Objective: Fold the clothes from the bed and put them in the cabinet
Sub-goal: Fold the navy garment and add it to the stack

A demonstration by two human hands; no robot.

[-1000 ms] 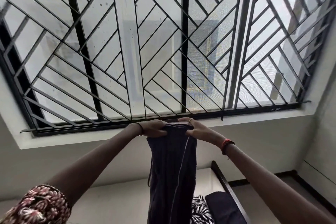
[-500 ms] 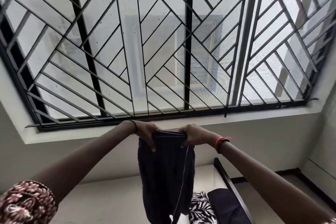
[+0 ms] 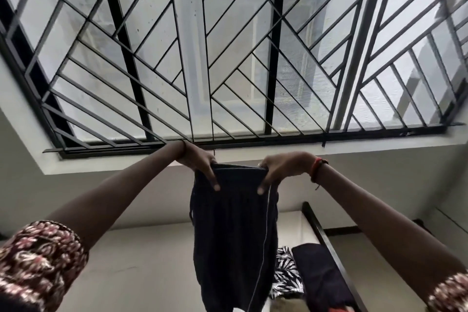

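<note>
navy trousers (image 3: 234,230), white piping, floral sleeve (image 3: 38,258)

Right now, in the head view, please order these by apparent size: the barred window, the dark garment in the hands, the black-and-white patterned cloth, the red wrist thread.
1. barred window
2. dark garment
3. patterned cloth, partly hidden
4. red wrist thread

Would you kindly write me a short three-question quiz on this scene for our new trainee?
1. True or false: both the left hand and the right hand hold the dark garment by its top edge.
2. Which wrist wears the red thread: A left, B right?
3. Fill in: above the hands stands a barred ____.
Key: 1 true; 2 B; 3 window.
</note>
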